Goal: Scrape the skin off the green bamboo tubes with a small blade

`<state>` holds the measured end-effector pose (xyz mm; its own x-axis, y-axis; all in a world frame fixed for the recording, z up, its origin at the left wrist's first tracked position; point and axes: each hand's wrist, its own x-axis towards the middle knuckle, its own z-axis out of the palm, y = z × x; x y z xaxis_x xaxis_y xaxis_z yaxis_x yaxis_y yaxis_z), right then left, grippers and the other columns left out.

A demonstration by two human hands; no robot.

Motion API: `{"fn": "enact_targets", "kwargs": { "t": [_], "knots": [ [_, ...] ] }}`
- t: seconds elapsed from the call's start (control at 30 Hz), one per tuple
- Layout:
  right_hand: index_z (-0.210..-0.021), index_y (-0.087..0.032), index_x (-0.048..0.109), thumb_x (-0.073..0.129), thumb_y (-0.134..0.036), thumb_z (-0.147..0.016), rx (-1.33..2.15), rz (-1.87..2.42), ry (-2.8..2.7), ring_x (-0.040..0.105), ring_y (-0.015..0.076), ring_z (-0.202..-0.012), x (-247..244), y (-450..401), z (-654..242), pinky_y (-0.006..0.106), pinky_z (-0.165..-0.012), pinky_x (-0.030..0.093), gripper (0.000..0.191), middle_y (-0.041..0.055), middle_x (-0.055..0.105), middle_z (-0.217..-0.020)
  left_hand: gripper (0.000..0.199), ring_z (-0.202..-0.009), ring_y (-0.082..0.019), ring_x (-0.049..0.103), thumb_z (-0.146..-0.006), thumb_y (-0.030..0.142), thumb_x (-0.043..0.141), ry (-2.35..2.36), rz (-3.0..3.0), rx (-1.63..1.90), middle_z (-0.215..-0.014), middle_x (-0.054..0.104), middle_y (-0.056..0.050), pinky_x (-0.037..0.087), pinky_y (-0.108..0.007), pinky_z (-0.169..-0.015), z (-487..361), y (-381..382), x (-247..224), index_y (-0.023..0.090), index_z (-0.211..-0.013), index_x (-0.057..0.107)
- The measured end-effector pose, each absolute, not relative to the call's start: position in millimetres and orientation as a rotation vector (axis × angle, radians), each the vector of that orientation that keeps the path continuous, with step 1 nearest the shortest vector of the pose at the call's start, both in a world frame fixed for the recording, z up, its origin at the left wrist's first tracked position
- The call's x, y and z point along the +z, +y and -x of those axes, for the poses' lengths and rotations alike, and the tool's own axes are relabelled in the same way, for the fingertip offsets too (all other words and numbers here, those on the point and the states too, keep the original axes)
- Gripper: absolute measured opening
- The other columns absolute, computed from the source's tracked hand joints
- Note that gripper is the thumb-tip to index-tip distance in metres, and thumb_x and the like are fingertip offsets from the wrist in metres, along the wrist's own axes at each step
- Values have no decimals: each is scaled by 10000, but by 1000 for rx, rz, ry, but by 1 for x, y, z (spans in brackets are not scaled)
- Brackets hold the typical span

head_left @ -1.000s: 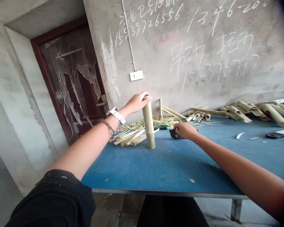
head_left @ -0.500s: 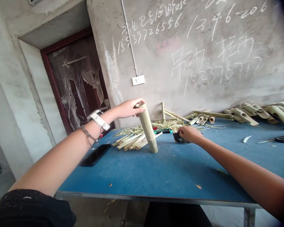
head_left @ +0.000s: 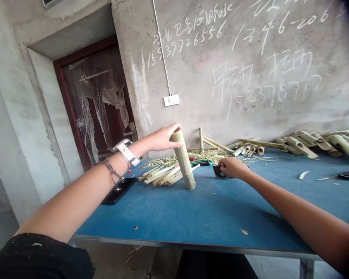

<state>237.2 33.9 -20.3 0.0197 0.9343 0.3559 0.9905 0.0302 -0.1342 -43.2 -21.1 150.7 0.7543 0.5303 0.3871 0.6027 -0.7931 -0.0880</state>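
Bamboo tube (head_left: 186, 166) is near mid-table, lower end on the blue table (head_left: 177, 221), top leaning left in view. Split sticks (head_left: 162, 176) lie in a loose bundle just beside its lower left; they're the closest clutter. Behind: strewn shavings (head_left: 158, 160), a green-and-black item (head_left: 203, 163) and a thin upright bamboo piece (head_left: 201, 140). Black phone (head_left: 119, 192) is farther left, partly under the left forearm in view. Back right, cut bamboo pieces (head_left: 308, 144) are heaped along the wall (head_left: 250, 112); a curved sliver (head_left: 303, 175) and a black-and-white item (head_left: 348, 175) sit in front of them. Left hand (head_left: 167, 138) comes in from the left, arm extended, wrist roughly level with the tube top, fingers and thumb clamped round the upper end. Right hand (head_left: 234, 169) is low over the table, right of the tube and apart from it, forearm angling in from lower right, fingers closed on a dark flat object (head_left: 220, 173). Can't tell what that object is.
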Motion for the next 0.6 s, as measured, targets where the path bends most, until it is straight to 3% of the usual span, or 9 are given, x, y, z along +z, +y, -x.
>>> {"fn": "enact_targets", "kwargs": {
  "t": [0.13, 0.3, 0.43, 0.6],
  "knots": [
    [-994, -193, 634, 498, -229, -725, -251, 1939, -2073, 603, 218, -824, -24, 34, -236, 254, -594, 374, 303, 72, 664, -922, 246, -709, -138, 514, -824, 347, 430, -839, 2735, -542, -861, 568, -33, 380, -258, -613, 46, -30, 149, 195, -1018, 450],
    [-948, -180, 633, 527, -256, -724, -267, 1972, -2165, 598, 238, -818, -23, 34, -236, 265, -577, 369, 259, 87, 653, -919, 234, -671, -125, 494, -722, 302, 550, -767, 2604, -569, -802, 558, -8, 373, -243, -595, 69, -67, 124, 184, -916, 493],
    [-872, -165, 642, 520, -229, -722, -236, 1962, -2245, 597, 246, -797, -23, 33, -234, 278, -583, 373, 203, 96, 650, -889, 245, -795, -151, 553, -751, 308, 524, -846, 2647, -477, -1002, 586, -43, 439, -266, -700, 98, -109, 85, 192, -967, 515],
    [-958, -131, 644, 497, -191, -743, -165, 1933, -2351, 603, 257, -846, -28, 32, -228, 300, -644, 408, 268, 126, 650, -943, 371, -905, -173, 591, -809, 306, 485, -1193, 2600, -325, -1229, 525, -38, 458, -265, -758, 136, -135, 48, 271, -1179, 476]
  ]
}}
